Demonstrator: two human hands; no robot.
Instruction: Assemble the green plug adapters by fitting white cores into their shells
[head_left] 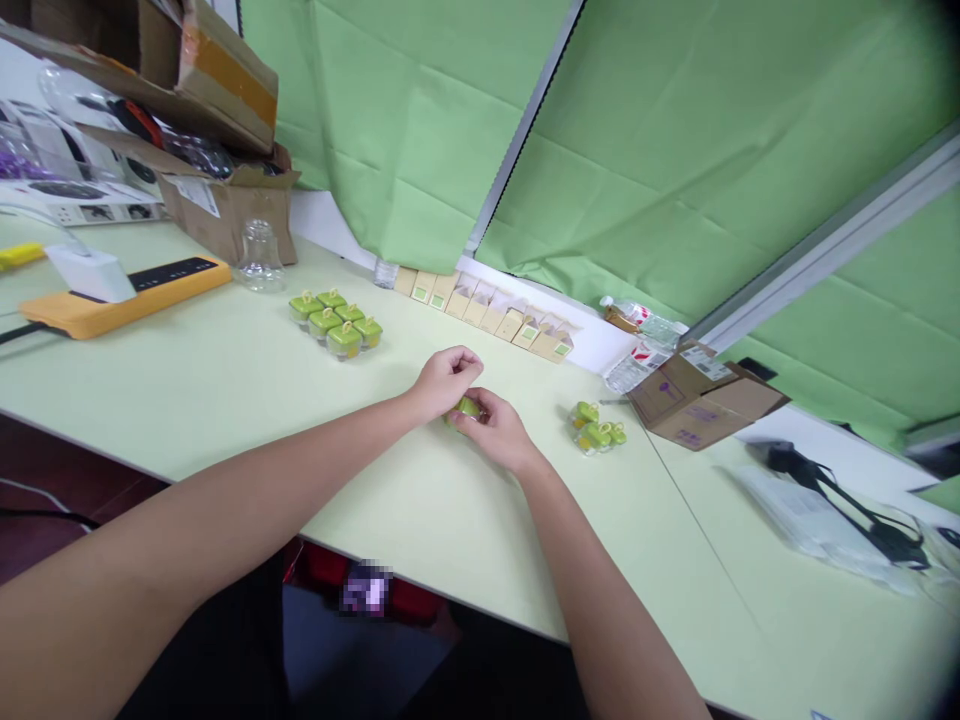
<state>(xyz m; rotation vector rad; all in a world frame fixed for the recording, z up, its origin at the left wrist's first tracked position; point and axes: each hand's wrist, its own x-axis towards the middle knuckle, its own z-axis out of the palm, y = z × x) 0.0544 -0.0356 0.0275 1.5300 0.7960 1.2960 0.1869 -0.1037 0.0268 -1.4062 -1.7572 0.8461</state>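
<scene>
My right hand [496, 430] is wrapped around a small clear container with a green lid [469, 408], low over the table. Just above and left of it, my left hand [448, 380] is closed with its fingers curled together; what they hold, if anything, is hidden. Left of my hands stands a tight group of similar green-lidded containers [345, 337], each with a yellowish loop on top. To the right, a smaller cluster of the same containers [597, 436] sits on the table.
Small cardboard boxes [480, 305] line the table's back edge. At the left are an orange power strip [150, 290], a clear bottle [260, 258] and stacked cartons [225, 205]. An open carton [701, 395], plastic bottles [637, 365] and a black strap [847, 505] lie to the right.
</scene>
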